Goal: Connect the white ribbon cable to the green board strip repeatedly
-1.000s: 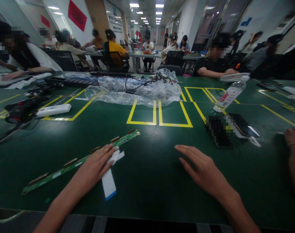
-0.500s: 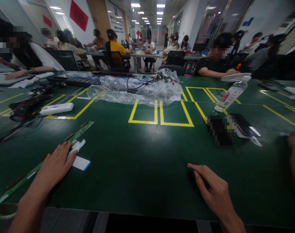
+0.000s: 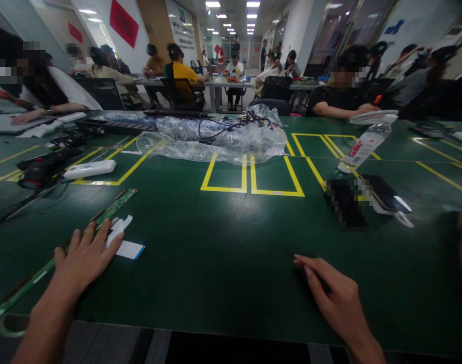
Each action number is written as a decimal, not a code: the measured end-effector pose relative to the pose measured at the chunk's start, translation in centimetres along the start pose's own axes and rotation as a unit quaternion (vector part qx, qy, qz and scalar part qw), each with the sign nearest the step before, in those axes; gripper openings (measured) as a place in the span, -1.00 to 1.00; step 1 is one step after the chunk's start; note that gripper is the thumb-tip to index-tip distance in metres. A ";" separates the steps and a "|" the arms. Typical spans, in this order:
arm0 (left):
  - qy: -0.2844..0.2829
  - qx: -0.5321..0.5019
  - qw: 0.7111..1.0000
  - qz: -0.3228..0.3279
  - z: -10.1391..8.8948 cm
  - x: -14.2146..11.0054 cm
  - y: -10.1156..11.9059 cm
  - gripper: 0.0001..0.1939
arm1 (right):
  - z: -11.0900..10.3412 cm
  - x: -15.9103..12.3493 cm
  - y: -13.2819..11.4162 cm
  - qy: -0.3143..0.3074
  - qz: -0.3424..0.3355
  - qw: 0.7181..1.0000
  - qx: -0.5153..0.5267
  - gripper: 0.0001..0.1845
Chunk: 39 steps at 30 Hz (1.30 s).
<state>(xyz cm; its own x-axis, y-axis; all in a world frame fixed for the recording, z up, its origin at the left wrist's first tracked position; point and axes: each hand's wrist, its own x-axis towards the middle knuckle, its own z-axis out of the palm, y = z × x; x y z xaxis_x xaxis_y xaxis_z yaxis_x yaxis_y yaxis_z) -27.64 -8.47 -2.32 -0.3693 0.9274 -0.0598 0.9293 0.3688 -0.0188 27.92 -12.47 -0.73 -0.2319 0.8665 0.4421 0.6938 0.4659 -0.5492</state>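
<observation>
My left hand [image 3: 84, 260] lies flat with its fingers spread over a long, narrow green circuit board [image 3: 119, 203], touching it near its upper end. Beside my thumb, a white flat ribbon cable [image 3: 129, 249] with a blue end sticks out, partly under the hand. The board runs diagonally to the table's front edge, its middle hidden by my fingers. My right hand [image 3: 335, 298] rests on the green table [image 3: 215, 263], fingers together and thumb tip close to the index finger, with nothing visible between them.
Clear plastic wrap [image 3: 223, 144] with black cables lies at the back. A tilted water bottle [image 3: 367, 146], a phone [image 3: 386, 194] and a pixelated dark object [image 3: 346, 202] are on the right. A white device [image 3: 90, 169] sits left, a tape roll [image 3: 12, 326] at the front edge. Other people sit around.
The circuit board has shifted slightly left and toward me. My left hand's fingers have spread and moved a little left over it. My right hand stays put.
</observation>
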 end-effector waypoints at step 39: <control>0.087 -0.124 0.884 0.443 -4.2 -2.0 22.0 -0.57 | 5.1 11.8 1.6 -0.176 -0.017 0.980 -0.091 -0.62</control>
<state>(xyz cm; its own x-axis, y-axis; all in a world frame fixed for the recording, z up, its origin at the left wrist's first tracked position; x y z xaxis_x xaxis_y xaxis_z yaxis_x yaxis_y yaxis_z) -6.44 -1.95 1.60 0.4867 0.8470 0.2139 0.8331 -0.5237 0.1782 22.86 -0.59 -0.04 -0.4551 0.8743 0.1686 0.7844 0.4833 -0.3888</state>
